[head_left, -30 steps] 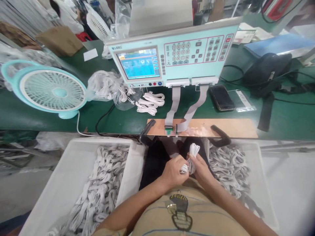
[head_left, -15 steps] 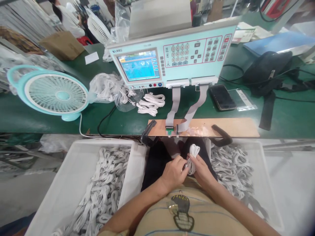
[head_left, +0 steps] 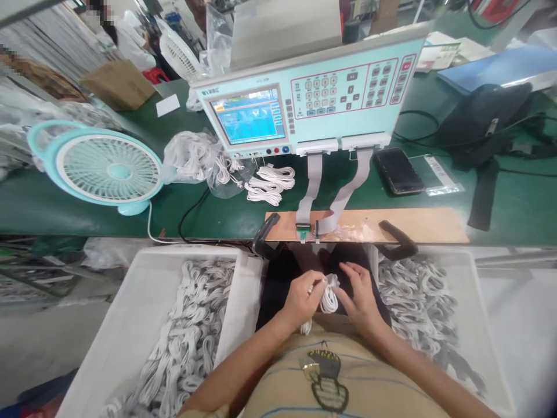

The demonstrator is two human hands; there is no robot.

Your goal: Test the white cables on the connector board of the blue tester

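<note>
Both my hands meet over my lap, just below the bench edge. My left hand [head_left: 302,296] is closed in a pinch on a coiled white cable [head_left: 328,299], one end sticking up between its fingers. My right hand [head_left: 359,293] grips the same coil from the right, fingers curled round it. A brown board [head_left: 418,225] on the bench edge carries a small green connector [head_left: 303,232] fed by two grey ribbon cables [head_left: 311,186] from a pale blue tester [head_left: 304,98] with a lit screen.
White bins of coiled white cables stand at my left [head_left: 143,302] and right [head_left: 470,290]. On the green bench [head_left: 226,215] are a blue fan [head_left: 108,168], a bag of cables [head_left: 195,157], loose coils [head_left: 270,184], a phone [head_left: 398,170] and a black bag [head_left: 483,122].
The coil stood upright between my hands and has dropped lower, now lying down in my grip. My view has shifted slightly to the right.
</note>
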